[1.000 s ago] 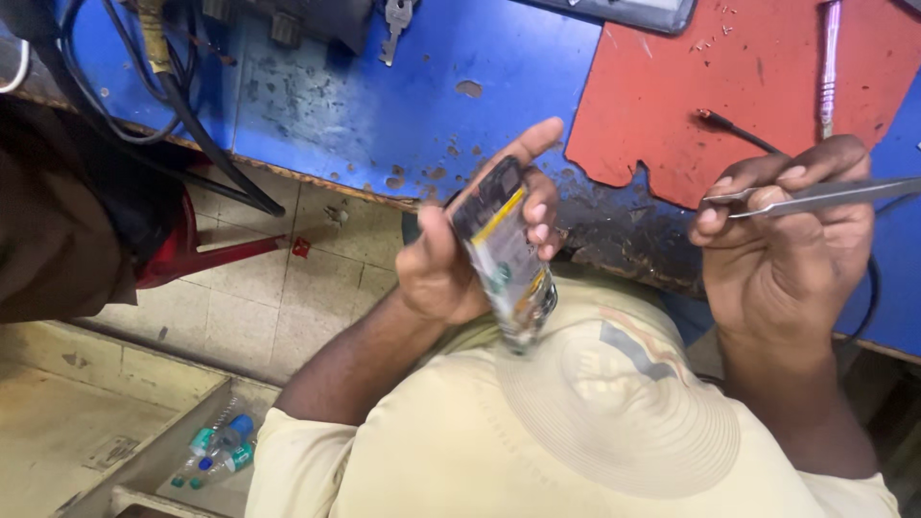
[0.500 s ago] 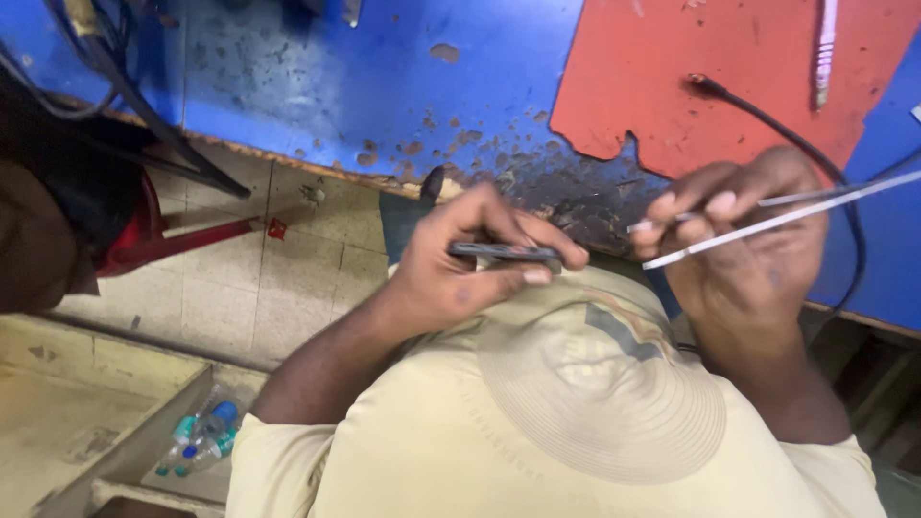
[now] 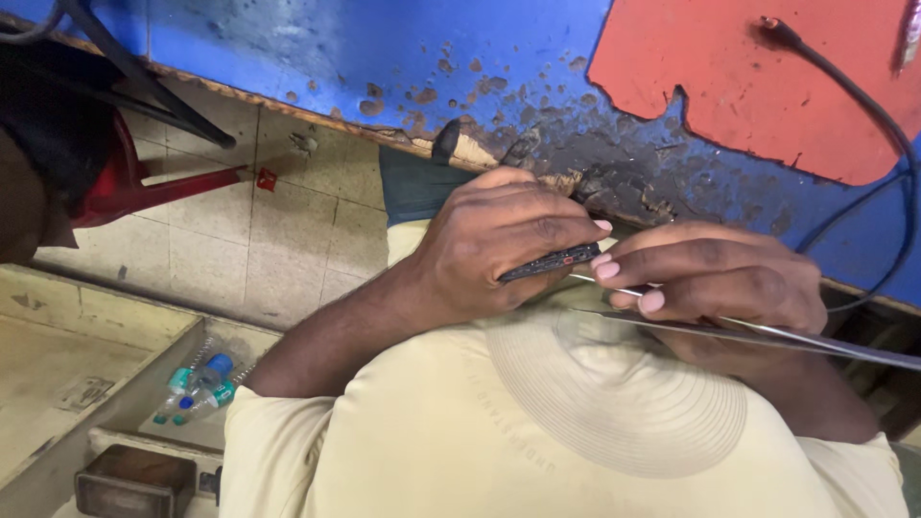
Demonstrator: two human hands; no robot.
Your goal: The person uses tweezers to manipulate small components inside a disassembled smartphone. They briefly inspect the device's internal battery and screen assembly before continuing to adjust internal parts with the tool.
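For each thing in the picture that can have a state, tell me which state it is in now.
Left hand: closed around a phone.
Phone: held edge-on, nearly level, above the lap.
Right hand: pinching metal tweezers.
Tweezers: held flat, tips pointing at the phone's edge.
Black cable: lying loose across the red mat.
Blue workbench: paint chipped, front edge worn.
Plastic bottles: lying on their sides in a trough.
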